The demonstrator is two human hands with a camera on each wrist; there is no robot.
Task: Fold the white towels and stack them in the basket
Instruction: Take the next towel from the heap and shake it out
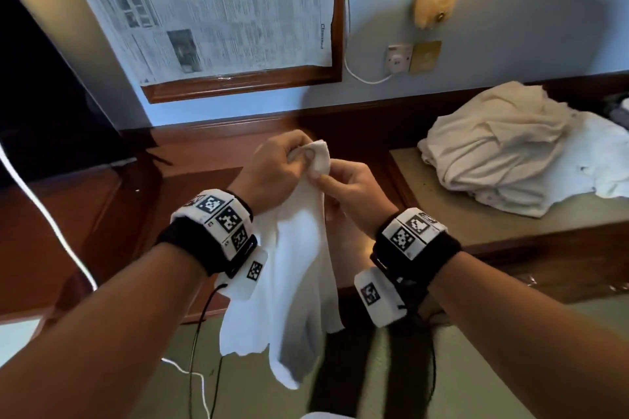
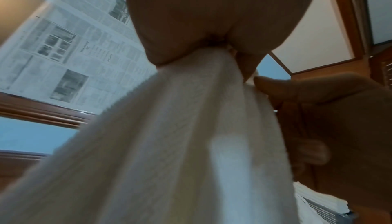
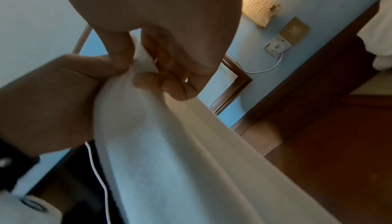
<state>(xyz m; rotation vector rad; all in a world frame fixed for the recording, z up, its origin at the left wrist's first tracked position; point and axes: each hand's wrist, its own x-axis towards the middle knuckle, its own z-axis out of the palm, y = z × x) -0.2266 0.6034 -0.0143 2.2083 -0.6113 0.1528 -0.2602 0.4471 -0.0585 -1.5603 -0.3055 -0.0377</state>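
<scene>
Item: white towel (image 1: 289,282), one in hand. Held up in the air in front of the person, over the floor and near the wooden surface (image 1: 510,224); gathered at the top, the rest hanging in long loose folds.

Left hand (image 1: 272,167): fingers curled round the bunched top corner of the towel, a firm hold. Right hand (image 1: 347,187): thumb and fingers pinching the top edge just beside the left hand, touching it.

Risks, judged from this hold:
- Both grips sit at nearly one spot, so the cloth hangs as a rope. If the right hand does not slide out along the edge to find the far corner, the fold is likely to come out crooked.
- The right hand's pinch is light; a quick shake could pull the edge free and drop that side.
- The low end hangs toward the floor and a white cable (image 1: 51,221); it could drag or catch.

Count:
- Towels held: one.
- Pile of unfolded white towels (image 1: 503,153) on the surface at right: one heap; number of pieces cannot be told.
- Hands: two.
- Basket: not identifiable in the head view.
</scene>
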